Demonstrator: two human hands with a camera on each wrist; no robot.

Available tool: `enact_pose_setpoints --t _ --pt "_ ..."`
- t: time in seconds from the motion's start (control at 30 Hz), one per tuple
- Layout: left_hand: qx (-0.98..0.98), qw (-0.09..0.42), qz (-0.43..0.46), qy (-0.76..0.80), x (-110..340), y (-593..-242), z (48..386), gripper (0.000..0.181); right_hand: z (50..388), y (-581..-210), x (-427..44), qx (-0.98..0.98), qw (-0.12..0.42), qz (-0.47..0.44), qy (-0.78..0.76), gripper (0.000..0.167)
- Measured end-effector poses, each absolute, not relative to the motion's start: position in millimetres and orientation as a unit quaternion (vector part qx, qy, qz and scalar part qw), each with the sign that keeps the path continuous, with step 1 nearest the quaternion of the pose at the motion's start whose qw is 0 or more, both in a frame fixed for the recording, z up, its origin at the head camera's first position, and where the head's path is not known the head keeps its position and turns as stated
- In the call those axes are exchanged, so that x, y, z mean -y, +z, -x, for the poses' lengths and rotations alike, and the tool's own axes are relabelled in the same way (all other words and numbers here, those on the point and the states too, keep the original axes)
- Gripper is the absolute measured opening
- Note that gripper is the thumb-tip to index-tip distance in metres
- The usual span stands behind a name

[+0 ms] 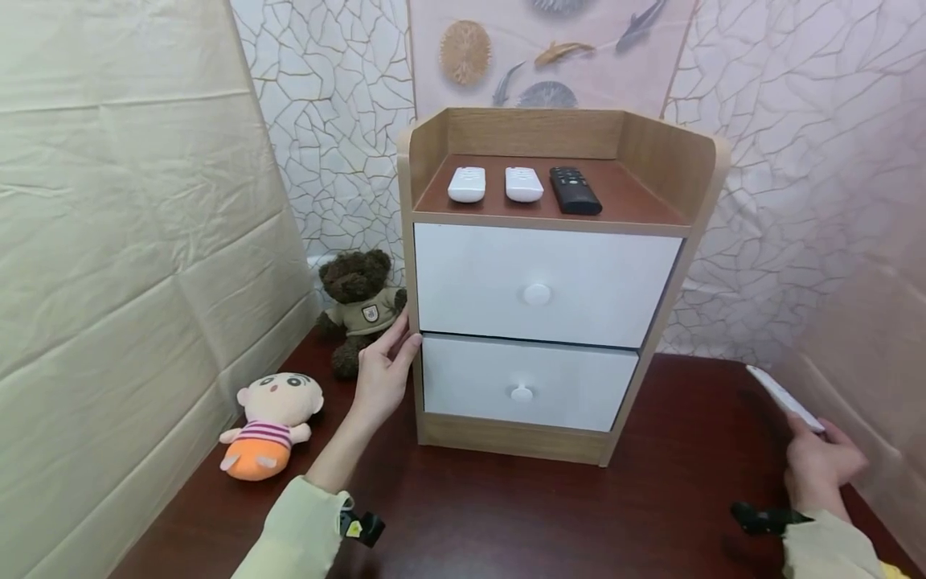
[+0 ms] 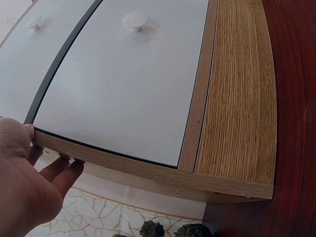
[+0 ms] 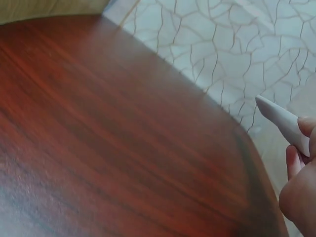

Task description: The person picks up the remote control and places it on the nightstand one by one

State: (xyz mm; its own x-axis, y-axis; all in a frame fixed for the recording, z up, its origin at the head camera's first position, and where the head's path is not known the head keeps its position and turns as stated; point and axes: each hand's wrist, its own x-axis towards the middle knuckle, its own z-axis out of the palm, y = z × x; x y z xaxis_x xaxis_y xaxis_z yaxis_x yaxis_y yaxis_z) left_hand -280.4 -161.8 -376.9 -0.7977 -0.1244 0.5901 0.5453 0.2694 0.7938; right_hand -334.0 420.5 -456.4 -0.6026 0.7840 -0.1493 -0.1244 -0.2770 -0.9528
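Note:
A small wooden cabinet [image 1: 499, 438] stands on the table, with a white upper drawer [image 1: 477, 273] and a white lower drawer [image 1: 463, 378], both closed and each with a round knob. My left hand [image 1: 383, 378] rests against the cabinet's left side, thumb at the front edge near the gap between the drawers. In the left wrist view, the left hand's fingers [image 2: 66, 175] lie along the side panel. Off to the right, my right hand [image 1: 821, 458] holds a slim white remote control [image 1: 784, 398] by one end, above the table. Its buttons are not clearly visible.
Two white remotes [image 1: 467, 185] and a black remote [image 1: 575, 191] lie on the cabinet's top shelf. Left of the cabinet sit a brown teddy bear [image 1: 362, 310] and a plush doll [image 1: 271, 426]. Cloth walls enclose the dark red table [image 1: 492, 515].

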Motion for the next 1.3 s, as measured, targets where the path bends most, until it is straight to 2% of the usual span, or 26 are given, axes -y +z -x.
enact_pose_setpoints --t 0.13,0.5,0.87,1.03,1.3 --pt "0.745 0.285 0.142 -0.586 163.3 -377.4 280.3 0.049 334.1 -448.9 -415.3 0.476 0.319 0.284 0.769 0.022" --pt "0.746 0.284 0.143 -0.586 163.2 -377.3 280.3 0.049 328.8 -420.4 -407.7 0.277 0.286 0.175 0.901 0.026" --pt "0.750 0.280 0.137 -0.584 163.5 -376.9 279.4 0.050 314.3 -394.4 -396.1 0.218 0.236 0.019 0.947 0.025" --pt "0.750 0.282 0.138 -0.583 163.5 -377.0 279.5 0.050 311.1 -378.6 -385.0 0.210 0.235 -0.069 0.947 0.021" --pt "0.745 0.284 0.144 -0.586 163.0 -376.4 278.8 0.050 298.4 -354.2 -369.4 0.235 0.237 -0.134 0.933 0.026"
